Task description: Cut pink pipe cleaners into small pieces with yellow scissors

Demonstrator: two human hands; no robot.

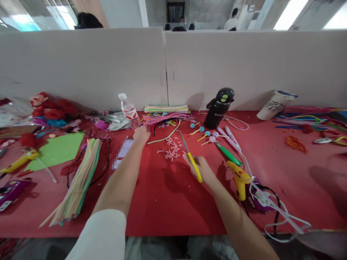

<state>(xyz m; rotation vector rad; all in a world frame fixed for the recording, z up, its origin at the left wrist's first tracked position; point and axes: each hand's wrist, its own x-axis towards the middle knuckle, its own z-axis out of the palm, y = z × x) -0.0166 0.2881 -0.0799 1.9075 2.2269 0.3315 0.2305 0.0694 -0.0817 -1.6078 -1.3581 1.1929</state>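
Observation:
My left hand (141, 135) reaches forward to the left end of a pile of pink and purple pipe cleaners (173, 117). Its fingers look curled closed, and what they pinch is hidden behind the hand. A clear bottle (129, 110) stands just beyond it. In my right hand (204, 169) is a pair of scissors (195, 167) with yellow handles, its blades pointing away from me. Short pink cut pieces (172, 148) lie heaped left of the blades. One pale green pipe cleaner (164, 138) lies bent between the hands and the pile.
A phone (123, 153) lies under my left forearm, beside a bundle of cream and green pipe cleaners (78, 180). To the right are small pom-pom pieces (207, 134), a black bottle (217, 112), a green-handled tool (229, 154) and a yellow glue gun (240, 180) with cords.

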